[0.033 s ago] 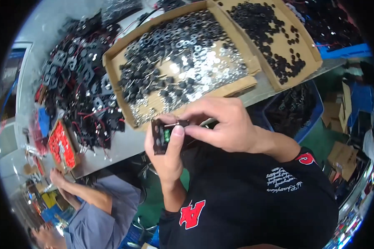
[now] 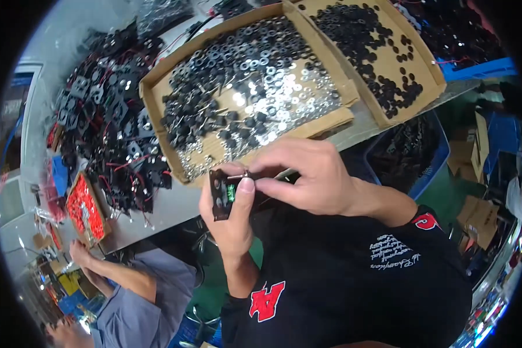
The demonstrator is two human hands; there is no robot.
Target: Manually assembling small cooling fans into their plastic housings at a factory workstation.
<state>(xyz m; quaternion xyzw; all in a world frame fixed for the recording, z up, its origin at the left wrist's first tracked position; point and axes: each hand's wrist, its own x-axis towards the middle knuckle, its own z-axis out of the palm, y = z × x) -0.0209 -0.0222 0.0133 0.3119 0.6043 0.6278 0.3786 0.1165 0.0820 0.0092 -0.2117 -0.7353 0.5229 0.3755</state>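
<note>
My left hand [image 2: 238,223] is closed round a black rectangular plastic housing [image 2: 217,200] with a small green part [image 2: 231,193] inside it. The left thumb presses on the near side of a thin metal shaft at the housing's upper right. Fingertips of my right hand [image 2: 313,177] pinch a small dark knob [image 2: 253,175] at the end of that shaft. How deep the shaft sits is hidden by the thumb. Just beyond both hands lies a cardboard tray [image 2: 156,78] of washers, small shiny nuts and black-headed shafts.
A second cardboard tray [image 2: 432,72] with black discs adjoins on the right. Black parts with red wires [image 2: 119,145] pile up at the left, beside a box of red pieces [image 2: 84,206]. A blue crate [image 2: 441,153] stands below the table edge. Another person [image 2: 139,290] works at lower left.
The whole view has shifted slightly. My hands keep the same hold on the housing and the knob.
</note>
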